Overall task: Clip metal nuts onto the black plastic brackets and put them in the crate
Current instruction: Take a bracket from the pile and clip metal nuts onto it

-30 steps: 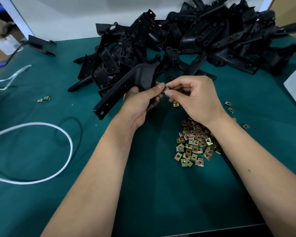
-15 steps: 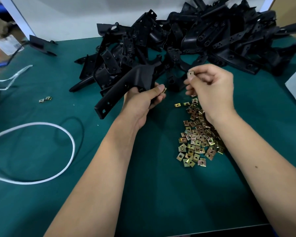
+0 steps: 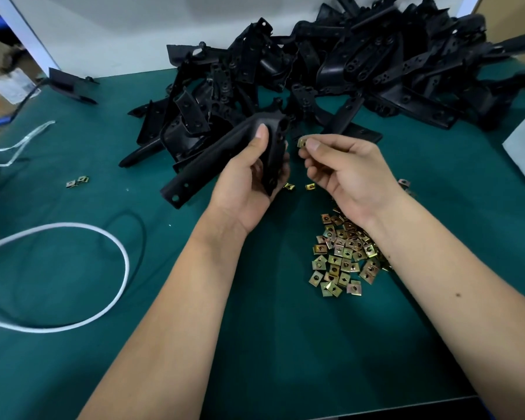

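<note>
Gripping a long black bracket [image 3: 225, 153] at frame centre with the left hand [image 3: 249, 183], thumb lying across its upper face, fingers curled beneath; pinching one metal nut [image 3: 301, 143] between thumb and forefinger of the right hand [image 3: 349, 177], just beside the bracket's drilled end, not touching it. Sprawling across the upper frame on the green mat [image 3: 255, 344], a heap of black brackets [image 3: 361, 65]. Looping at left, a white cord [image 3: 73, 277]. Lying lower right of centre, partly under the right wrist, a pile of nuts [image 3: 343, 259]. Sitting at left, two stray nuts [image 3: 77, 181].
</note>
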Demonstrator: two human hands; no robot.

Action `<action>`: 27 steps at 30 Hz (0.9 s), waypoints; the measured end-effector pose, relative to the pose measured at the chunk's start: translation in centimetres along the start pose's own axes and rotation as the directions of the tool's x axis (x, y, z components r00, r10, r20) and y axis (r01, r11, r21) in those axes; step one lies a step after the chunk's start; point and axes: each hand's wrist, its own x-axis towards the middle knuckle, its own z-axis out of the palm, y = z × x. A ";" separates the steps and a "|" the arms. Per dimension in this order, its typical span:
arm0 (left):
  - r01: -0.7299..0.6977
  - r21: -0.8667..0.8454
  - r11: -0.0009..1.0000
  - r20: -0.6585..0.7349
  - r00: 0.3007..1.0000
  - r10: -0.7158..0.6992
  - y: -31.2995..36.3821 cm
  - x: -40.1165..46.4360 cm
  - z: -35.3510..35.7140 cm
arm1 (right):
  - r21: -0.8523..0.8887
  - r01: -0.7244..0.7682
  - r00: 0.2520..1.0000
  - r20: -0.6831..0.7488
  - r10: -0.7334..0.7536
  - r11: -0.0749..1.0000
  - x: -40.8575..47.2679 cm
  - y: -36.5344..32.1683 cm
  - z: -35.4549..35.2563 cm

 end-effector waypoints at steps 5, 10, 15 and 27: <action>-0.008 -0.082 0.997 -0.035 0.999 0.005 -0.1 0.1 0.0 | 0.033 0.016 1.000 0.021 -0.017 0.999 -0.2 0.2 0.5; -0.020 -0.079 0.997 -0.048 0.999 0.016 -0.3 0.0 0.3 | 0.034 0.023 0.999 0.035 -0.025 0.999 -0.2 0.5 0.7; 0.000 -0.081 0.997 -0.042 0.999 -0.004 -0.2 -0.2 0.5 | 0.059 0.085 0.996 0.015 -0.086 0.995 -0.2 0.7 1.0; 0.008 -0.062 0.998 -0.049 0.999 -0.011 -0.3 -0.2 0.5 | -0.096 0.236 0.971 -0.010 -0.238 0.967 0.0 1.1 1.1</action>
